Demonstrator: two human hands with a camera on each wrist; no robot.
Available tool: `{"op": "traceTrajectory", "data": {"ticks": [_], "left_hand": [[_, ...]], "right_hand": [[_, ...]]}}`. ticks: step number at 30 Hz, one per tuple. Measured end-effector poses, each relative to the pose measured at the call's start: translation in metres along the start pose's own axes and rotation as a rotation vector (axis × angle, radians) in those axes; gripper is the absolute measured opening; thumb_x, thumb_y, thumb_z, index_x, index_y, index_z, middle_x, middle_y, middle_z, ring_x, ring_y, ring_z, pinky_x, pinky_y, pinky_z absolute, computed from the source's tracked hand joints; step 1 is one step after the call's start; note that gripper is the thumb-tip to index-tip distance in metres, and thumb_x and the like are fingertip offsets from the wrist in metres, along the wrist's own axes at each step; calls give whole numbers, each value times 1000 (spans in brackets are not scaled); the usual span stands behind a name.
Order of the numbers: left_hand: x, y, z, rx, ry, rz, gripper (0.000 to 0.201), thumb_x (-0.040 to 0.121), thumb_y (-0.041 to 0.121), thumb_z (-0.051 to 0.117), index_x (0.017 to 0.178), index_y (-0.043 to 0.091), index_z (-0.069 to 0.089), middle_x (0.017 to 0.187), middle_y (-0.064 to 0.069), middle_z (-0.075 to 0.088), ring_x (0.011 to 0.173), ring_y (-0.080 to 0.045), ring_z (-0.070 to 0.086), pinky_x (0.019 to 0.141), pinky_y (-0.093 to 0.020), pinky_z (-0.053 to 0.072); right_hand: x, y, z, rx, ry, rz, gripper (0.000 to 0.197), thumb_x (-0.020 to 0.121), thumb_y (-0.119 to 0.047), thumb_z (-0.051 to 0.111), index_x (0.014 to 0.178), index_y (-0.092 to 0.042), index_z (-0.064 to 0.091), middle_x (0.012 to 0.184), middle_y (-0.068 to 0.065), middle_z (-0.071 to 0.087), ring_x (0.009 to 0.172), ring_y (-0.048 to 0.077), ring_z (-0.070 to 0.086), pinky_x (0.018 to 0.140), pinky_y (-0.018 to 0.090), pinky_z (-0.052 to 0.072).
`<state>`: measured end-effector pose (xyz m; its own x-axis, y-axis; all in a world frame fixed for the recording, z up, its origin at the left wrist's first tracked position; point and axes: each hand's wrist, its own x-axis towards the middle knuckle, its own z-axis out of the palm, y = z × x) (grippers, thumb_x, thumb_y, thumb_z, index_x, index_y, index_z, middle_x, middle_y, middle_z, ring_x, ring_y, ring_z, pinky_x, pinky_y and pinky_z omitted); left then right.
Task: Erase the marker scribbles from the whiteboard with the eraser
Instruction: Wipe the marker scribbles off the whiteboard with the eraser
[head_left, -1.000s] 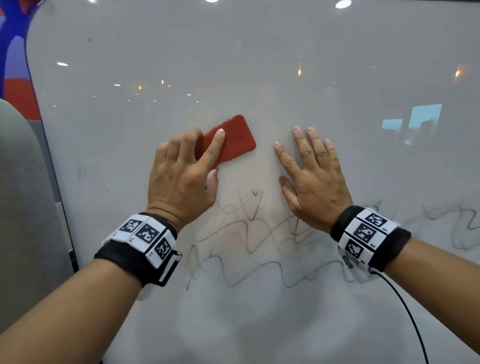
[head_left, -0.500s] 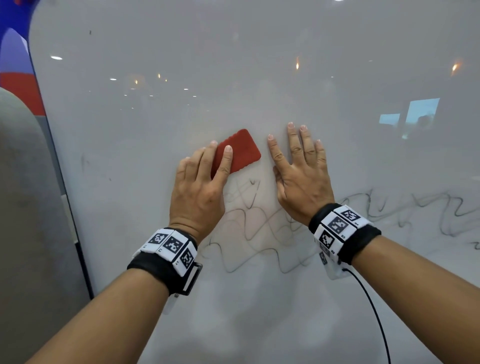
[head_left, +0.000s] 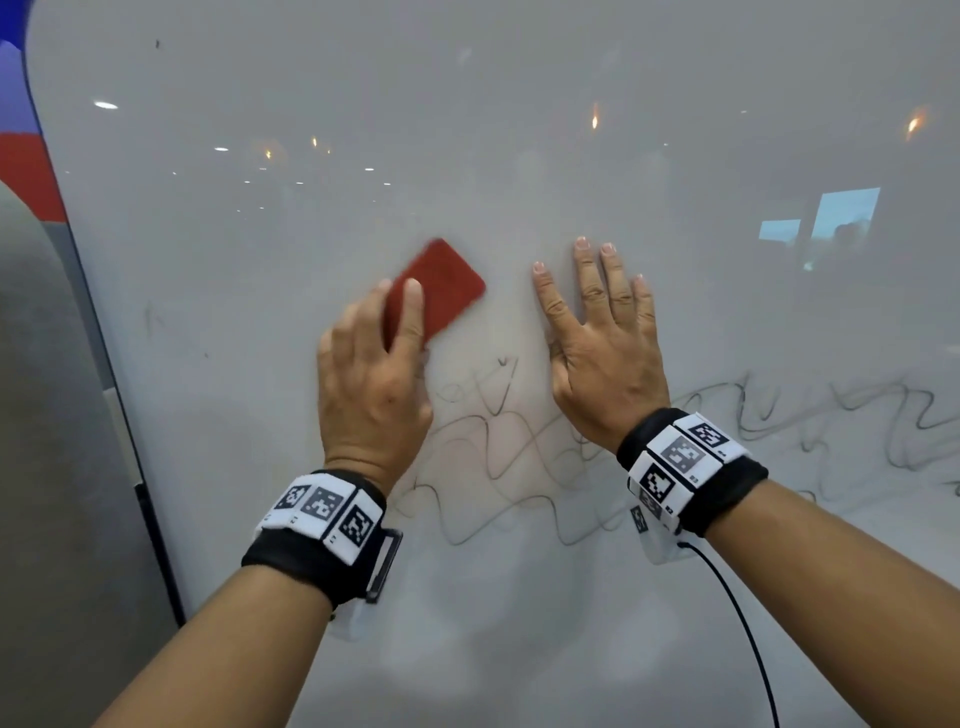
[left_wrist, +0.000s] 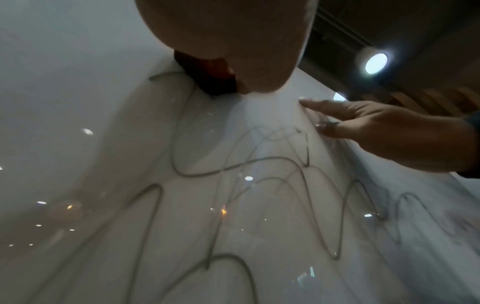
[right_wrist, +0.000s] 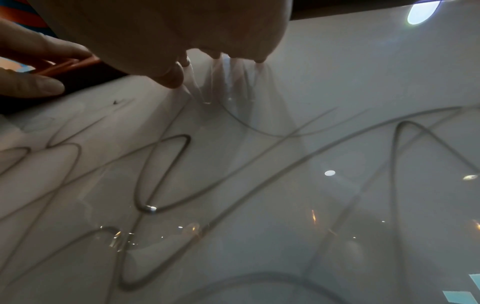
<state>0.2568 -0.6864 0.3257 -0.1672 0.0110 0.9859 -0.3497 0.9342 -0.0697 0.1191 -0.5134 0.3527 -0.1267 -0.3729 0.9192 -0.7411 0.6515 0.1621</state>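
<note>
A red eraser (head_left: 447, 291) lies flat against the whiteboard (head_left: 519, 130), tilted up to the right. My left hand (head_left: 384, 364) grips its lower end, fingers on top and thumb at its side; the eraser (left_wrist: 210, 78) shows dark under my palm in the left wrist view. My right hand (head_left: 597, 332) rests flat on the board beside it, fingers spread. Black wavy marker scribbles (head_left: 493, 467) run below both hands and off to the right (head_left: 857, 415). They also fill the wrist views (left_wrist: 233, 185) (right_wrist: 233, 164).
The board's dark left edge (head_left: 150, 519) borders a grey panel (head_left: 52, 467). A black cable (head_left: 737, 623) hangs from my right wristband. Ceiling lights and a window reflect in the glossy surface.
The eraser has slid slightly up and left and turned steeper under my left hand, and faint lines just below it have thinned. My right hand stays flat on the board.
</note>
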Motion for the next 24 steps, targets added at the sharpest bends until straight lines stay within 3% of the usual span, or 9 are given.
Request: {"op": "traceTrajectory", "data": {"ticks": [2, 3, 7, 8, 12, 14, 18, 19, 24], "left_hand": [[3, 3, -1, 2, 5, -113, 63, 88, 10, 57, 149, 8, 41, 143, -22, 46, 123, -39, 41, 98, -55, 40], [0, 6, 1, 1, 4, -90, 63, 87, 8, 57, 148, 8, 41, 143, -23, 46, 123, -39, 42, 99, -55, 40], [-18, 1, 6, 9, -1, 213, 58, 86, 1, 62, 142, 6, 51, 138, -23, 53, 121, -40, 49, 101, -53, 42], [-16, -4, 4, 11, 3, 179, 58, 86, 2, 61, 143, 7, 50, 138, -23, 52, 121, -40, 49, 100, -53, 41], [-5, -9, -4, 24, 18, -197, 67, 84, 9, 48, 150, 8, 39, 144, -23, 45, 125, -39, 40, 101, -55, 37], [-12, -5, -2, 18, 7, -160, 66, 84, 7, 51, 149, 7, 40, 143, -23, 45, 125, -39, 41, 102, -56, 37], [-33, -10, 0, 17, -15, 109, 56, 88, 2, 61, 142, 5, 50, 139, -23, 51, 121, -39, 47, 101, -54, 39], [-32, -13, -1, 17, -15, 102, 55, 89, 3, 60, 143, 6, 50, 139, -23, 51, 122, -39, 47, 101, -53, 39], [-21, 0, 0, 3, 10, -215, 66, 85, 7, 57, 149, 7, 41, 143, -22, 46, 126, -40, 44, 102, -55, 39]], "right_hand": [[0, 0, 0, -8, -7, 2, 76, 88, -11, 53, 156, -26, 23, 164, 14, 14, 151, 34, 9, 120, 54, 9], [0, -1, -1, -9, -7, 3, 76, 87, -12, 53, 156, -26, 23, 164, 14, 14, 151, 34, 9, 120, 55, 10], [0, -1, -1, -8, -2, 10, 74, 88, -14, 52, 156, -27, 25, 164, 13, 14, 151, 33, 10, 120, 54, 9], [0, -1, 0, -9, 1, 11, 74, 89, -14, 53, 156, -27, 25, 164, 13, 15, 151, 33, 10, 120, 54, 9], [-1, -2, 1, -4, 10, 15, 73, 90, -13, 53, 155, -27, 26, 164, 12, 16, 151, 33, 11, 120, 54, 10], [-1, 0, 1, 0, 4, 16, 72, 90, -13, 52, 156, -28, 24, 164, 12, 14, 152, 32, 9, 120, 54, 9], [-1, 0, 1, 1, 6, 17, 69, 92, -16, 50, 156, -28, 25, 164, 12, 14, 152, 32, 10, 120, 55, 11], [-1, -1, 1, 1, 10, 18, 68, 92, -17, 48, 156, -28, 26, 164, 12, 15, 151, 32, 10, 120, 55, 12], [-1, -1, 0, 18, -11, 33, 67, 92, -18, 43, 156, -29, 25, 164, 12, 15, 151, 33, 10, 120, 55, 11]]}}
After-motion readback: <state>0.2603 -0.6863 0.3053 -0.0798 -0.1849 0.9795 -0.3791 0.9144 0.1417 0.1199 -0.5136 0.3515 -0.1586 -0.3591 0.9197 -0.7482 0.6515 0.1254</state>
